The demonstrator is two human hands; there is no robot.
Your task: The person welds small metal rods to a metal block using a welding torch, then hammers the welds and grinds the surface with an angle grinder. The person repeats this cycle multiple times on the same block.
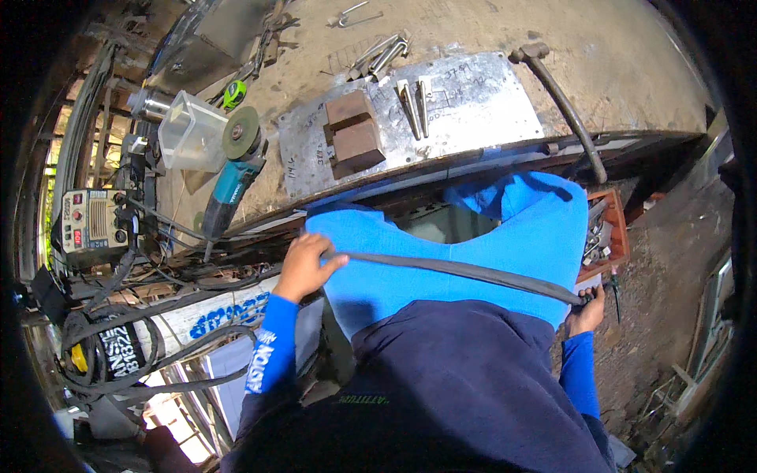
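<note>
A thick dark grey cable stretches across my lap, over the blue cloth covering my thighs. My left hand is curled round the cable beside the bench, its thumb lying along it. Beyond that hand, toward the left, a similar dark cable runs to a coiled bundle. At the right, my right hand grips the black end part of the cable next to my thigh; the exact shape of that part is mostly hidden by the fingers.
Ahead, the workbench bears a metal plate with brown blocks, a hammer overhanging the edge, an angle grinder, a clear plastic bin and a green tape measure. Left stands a welding machine; right, an orange tool box.
</note>
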